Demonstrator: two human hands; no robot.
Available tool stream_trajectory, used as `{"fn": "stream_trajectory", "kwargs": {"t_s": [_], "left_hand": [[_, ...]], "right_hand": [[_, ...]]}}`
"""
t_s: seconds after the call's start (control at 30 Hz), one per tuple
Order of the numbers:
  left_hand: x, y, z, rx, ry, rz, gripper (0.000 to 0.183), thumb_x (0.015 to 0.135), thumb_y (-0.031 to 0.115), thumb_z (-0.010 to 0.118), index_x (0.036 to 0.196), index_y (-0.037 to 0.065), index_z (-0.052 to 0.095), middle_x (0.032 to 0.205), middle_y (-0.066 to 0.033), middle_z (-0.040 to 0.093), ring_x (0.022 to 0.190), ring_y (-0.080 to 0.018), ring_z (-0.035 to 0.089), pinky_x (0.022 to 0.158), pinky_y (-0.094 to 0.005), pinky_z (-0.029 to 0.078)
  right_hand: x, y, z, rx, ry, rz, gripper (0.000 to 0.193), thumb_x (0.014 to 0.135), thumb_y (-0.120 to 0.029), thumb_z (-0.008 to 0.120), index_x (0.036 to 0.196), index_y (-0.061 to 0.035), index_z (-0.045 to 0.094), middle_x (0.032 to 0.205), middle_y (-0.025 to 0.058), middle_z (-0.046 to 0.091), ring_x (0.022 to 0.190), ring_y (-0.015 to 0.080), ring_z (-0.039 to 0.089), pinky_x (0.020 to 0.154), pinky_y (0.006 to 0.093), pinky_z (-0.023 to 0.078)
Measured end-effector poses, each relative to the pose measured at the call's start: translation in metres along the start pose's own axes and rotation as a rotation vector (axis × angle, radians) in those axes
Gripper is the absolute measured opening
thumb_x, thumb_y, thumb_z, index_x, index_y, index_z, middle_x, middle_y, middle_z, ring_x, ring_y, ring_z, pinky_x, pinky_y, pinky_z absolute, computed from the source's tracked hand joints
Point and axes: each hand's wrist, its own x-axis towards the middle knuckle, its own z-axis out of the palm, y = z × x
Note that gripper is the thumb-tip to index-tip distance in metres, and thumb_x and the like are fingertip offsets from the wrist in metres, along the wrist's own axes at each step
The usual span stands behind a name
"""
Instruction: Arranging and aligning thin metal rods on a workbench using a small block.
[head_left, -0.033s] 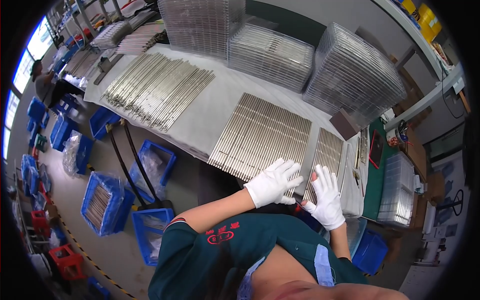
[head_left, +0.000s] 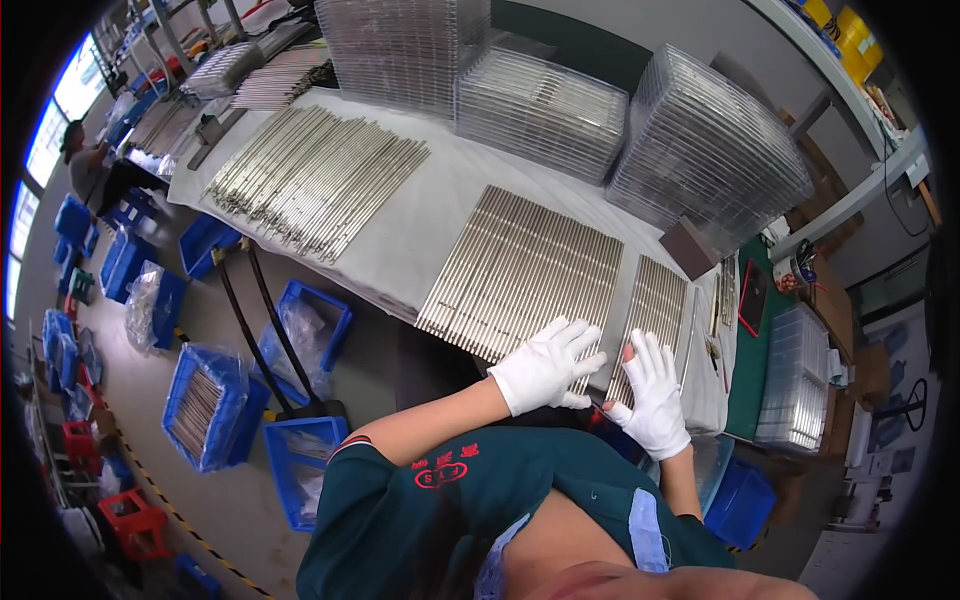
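Both of my hands wear white gloves. My left hand point(head_left: 548, 368) lies with fingers apart over the near right corner of a wide row of slim silvery rods point(head_left: 530, 270), set side by side. On the near end of a narrower row of similar rods point(head_left: 655, 295) rests my right hand point(head_left: 652, 398), fingers stretched out, with bare skin showing at a fingertip. A narrow gap parts the two rows. Neither hand grips a rod that I can see. Farther left, a looser spread of longer-looking rods point(head_left: 315, 180) covers the white-covered table point(head_left: 440, 185).
Stacks of clear plastic trays point(head_left: 710, 150) line the table's back, beside a small brown block point(head_left: 690, 248). A red-edged dark device point(head_left: 752, 297) lies at right. Blue crates point(head_left: 210, 405) and a dark-handled cart point(head_left: 270, 320) stand on the floor at left. Another person point(head_left: 90, 165) sits far left.
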Motion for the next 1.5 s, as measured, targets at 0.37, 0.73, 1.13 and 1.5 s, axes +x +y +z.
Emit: {"fn": "stream_trajectory", "kwargs": {"t_s": [0.37,0.73,1.13,1.5], "left_hand": [[-0.002,0.001,0.000,-0.013,-0.027,-0.017,0.071,0.078,0.052,0.076,0.131,0.007,0.062,0.136,-0.0181,0.054,0.130,-0.0357,0.050,0.114,-0.0480,0.037],[0.000,0.000,-0.004,0.009,-0.038,-0.016,0.072,0.076,0.052,0.077,0.132,0.008,0.062,0.136,-0.0189,0.055,0.130,-0.0358,0.051,0.113,-0.0478,0.038],[0.001,0.003,-0.008,-0.036,-0.112,-0.020,0.069,0.082,0.053,0.072,0.133,0.008,0.061,0.136,-0.0198,0.053,0.133,-0.0363,0.047,0.113,-0.0478,0.036],[0.009,0.002,-0.021,0.010,-0.133,-0.018,0.068,0.078,0.048,0.077,0.128,0.005,0.061,0.133,-0.0163,0.053,0.126,-0.0330,0.050,0.107,-0.0451,0.040]], "right_hand": [[0.000,-0.002,-0.002,0.025,-0.006,0.018,0.092,0.078,-0.050,0.074,0.146,0.0035,0.044,0.153,0.0278,0.041,0.144,0.0483,0.035,0.119,0.0592,0.024],[-0.003,0.002,-0.002,0.052,0.054,0.003,0.092,0.078,-0.047,0.076,0.149,0.0000,0.042,0.154,0.0270,0.040,0.143,0.0488,0.036,0.119,0.0589,0.025],[-0.014,0.008,-0.005,0.027,0.073,0.047,0.091,0.083,-0.053,0.070,0.152,-0.0015,0.039,0.156,0.0265,0.038,0.144,0.0490,0.034,0.118,0.0601,0.025],[-0.022,-0.008,-0.020,0.105,-0.155,0.112,0.080,0.080,-0.040,0.077,0.143,0.0008,0.049,0.157,0.0221,0.040,0.148,0.0402,0.034,0.122,0.0552,0.023]]}}
